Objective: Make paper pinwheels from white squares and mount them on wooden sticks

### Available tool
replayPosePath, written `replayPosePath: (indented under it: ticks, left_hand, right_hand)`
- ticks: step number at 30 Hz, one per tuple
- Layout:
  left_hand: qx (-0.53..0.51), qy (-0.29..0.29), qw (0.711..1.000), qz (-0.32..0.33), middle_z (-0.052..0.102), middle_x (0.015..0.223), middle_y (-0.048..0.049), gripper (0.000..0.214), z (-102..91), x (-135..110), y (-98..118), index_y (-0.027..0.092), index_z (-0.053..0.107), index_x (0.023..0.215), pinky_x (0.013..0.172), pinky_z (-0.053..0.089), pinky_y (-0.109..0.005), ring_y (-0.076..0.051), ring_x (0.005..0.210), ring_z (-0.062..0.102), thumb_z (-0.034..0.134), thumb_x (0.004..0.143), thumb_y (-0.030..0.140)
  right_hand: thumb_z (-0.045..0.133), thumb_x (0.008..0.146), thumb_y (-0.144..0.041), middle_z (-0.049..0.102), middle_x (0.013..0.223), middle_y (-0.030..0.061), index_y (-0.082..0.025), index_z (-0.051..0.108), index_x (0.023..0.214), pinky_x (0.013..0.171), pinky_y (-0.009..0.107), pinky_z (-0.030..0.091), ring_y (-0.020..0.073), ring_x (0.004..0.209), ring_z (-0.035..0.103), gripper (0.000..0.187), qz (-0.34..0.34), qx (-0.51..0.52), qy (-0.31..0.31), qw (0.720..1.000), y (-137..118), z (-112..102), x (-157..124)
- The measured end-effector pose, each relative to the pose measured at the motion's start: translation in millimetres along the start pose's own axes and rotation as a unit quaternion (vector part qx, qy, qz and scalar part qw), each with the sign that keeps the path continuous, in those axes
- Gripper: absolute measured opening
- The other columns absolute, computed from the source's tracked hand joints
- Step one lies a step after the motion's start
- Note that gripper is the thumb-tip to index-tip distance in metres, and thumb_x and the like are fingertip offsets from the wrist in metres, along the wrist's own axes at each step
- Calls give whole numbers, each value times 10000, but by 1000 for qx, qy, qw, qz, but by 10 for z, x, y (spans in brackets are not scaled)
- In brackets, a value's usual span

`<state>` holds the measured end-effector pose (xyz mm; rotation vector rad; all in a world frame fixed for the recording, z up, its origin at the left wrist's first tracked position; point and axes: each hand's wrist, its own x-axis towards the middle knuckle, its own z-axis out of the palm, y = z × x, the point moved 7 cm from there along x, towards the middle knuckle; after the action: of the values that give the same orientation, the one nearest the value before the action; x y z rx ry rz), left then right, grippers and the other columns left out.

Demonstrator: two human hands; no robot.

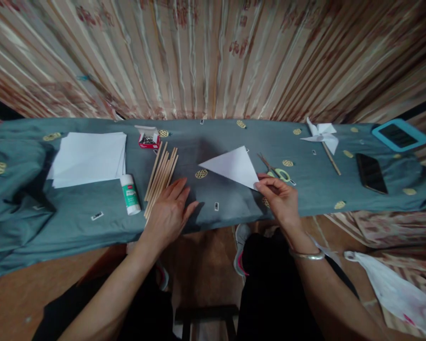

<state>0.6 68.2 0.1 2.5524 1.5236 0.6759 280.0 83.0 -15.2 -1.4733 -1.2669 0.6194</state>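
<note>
A folded white sheet of paper (232, 166), shaped like a narrow triangle, lies over the middle of the cloth with its sharp tip to the left. My right hand (279, 194) pinches its lower right corner between thumb and fingers. Just beyond that hand are scissors (282, 174) with pale green handles. My left hand (171, 203) is open, palm down with fingers extended, beside a bundle of thin wooden sticks (160, 177); it covers their lower right ends. Whether it touches them, I cannot tell.
Left of the sticks stand a glue stick (130, 195), a stack of white paper (88, 158) and a red box of small metal pins (149, 138). To the right lie a paper pinwheel (323, 134) on a stick, a black phone (371, 173) and a blue-framed tablet (399, 135). A curtain (213, 61) hangs behind.
</note>
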Motion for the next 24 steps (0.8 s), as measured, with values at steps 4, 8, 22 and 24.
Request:
replayPosePath:
  ticks: [4,8,22,24]
  left_hand:
    - [-18,79,996,28,342,1509,-217,634,-197,55,212,132,227,1473,1097,369,-516,-315,1409,319,503,929,306]
    - [16,108,990,94,204,1576,-195,768,-193,12,572,206,105,1513,1148,244,-541,-305,1480,85,549,888,154]
    - [-3,13,993,115,714,1151,-13,211,13,-5,468,237,661,1065,1144,-49,-674,-254,1285,511,487,954,195]
    - [-12,15,993,117,718,1141,-7,196,16,-22,451,234,664,1050,1142,-41,-683,-249,1264,533,504,947,187]
  right_hand:
    - [642,825,-276,639,1226,102,-204,660,791,1022,527,419,277,1172,580,82,-139,-164,16,976,-464,-48,-134]
    - [556,876,-189,562,1342,124,-199,648,894,1035,513,413,290,1278,486,94,-280,-279,-61,916,-827,257,-482]
    - [655,801,-504,472,1430,211,-149,423,1368,986,540,398,346,1320,433,708,-315,-347,-257,845,-711,560,-824]
    - [666,797,-478,413,1478,207,-165,388,1396,1003,547,362,351,1367,367,731,-308,-380,-260,832,-641,519,-742]
